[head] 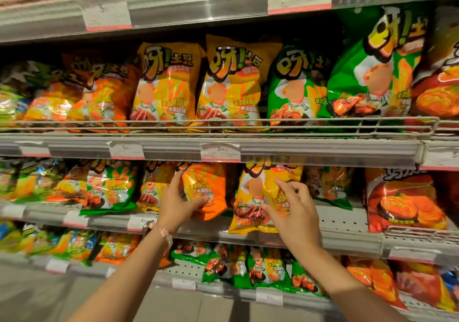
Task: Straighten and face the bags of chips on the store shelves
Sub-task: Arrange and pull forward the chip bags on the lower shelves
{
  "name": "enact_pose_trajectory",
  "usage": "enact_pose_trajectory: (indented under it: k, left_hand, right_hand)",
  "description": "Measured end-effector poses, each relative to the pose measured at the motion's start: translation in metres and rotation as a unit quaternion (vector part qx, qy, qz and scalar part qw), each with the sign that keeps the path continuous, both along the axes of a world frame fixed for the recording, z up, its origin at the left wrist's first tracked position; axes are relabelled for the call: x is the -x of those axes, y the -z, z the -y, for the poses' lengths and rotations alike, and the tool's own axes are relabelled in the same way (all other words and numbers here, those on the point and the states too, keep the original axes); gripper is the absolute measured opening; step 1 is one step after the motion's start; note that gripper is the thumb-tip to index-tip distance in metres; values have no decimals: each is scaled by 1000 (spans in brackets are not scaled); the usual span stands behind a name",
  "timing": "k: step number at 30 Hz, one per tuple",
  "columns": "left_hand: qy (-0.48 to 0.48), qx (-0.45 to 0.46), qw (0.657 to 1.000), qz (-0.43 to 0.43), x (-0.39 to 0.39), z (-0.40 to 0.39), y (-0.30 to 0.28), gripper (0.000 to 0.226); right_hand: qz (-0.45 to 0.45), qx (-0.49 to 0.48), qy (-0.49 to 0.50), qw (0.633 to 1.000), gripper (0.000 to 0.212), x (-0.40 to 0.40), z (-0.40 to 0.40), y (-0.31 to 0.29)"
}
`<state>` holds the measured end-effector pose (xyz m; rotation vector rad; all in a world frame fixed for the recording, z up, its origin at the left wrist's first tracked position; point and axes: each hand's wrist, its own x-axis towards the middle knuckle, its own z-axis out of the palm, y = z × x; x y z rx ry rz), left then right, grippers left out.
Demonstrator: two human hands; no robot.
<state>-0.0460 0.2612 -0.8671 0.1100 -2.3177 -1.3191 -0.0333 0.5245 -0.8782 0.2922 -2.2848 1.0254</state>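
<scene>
On the middle shelf stands an orange chip bag (208,187), and my left hand (176,203) grips its left side, thumb across the lower front. Right beside it a yellow chip bag (250,197) leans forward over the shelf edge. My right hand (290,209) holds the yellow bag's right side, with thumb and fingers curled onto its front. Both bags face outward and their tops are hidden behind the price rail (323,155) above.
The shelf above carries upright yellow bags (166,85) and green bags (295,85) behind a wire guard (223,122). A red bag (404,197) stands to the right, a green bag (111,187) to the left. A bare patch of perforated shelf (340,219) shows behind my right hand.
</scene>
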Motion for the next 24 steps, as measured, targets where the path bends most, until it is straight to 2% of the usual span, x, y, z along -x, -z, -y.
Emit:
enact_pose_trajectory:
  k: [4, 10, 16, 24]
  left_hand:
    - [-9, 9, 1000, 22, -29, 28, -16, 103]
    - [-39, 31, 998, 35, -66, 79, -15, 107]
    - [-34, 14, 999, 32, -78, 110, -12, 107]
    - [-22, -40, 999, 15, -87, 112, 4, 103]
  right_hand:
    - [-39, -43, -2, 998, 58, 1, 23, -7]
    - [-64, -67, 3, 996, 60, 10, 79, -2]
    - [8, -81, 3, 997, 61, 29, 133, 7]
    - [64, -125, 24, 990, 55, 49, 170, 15]
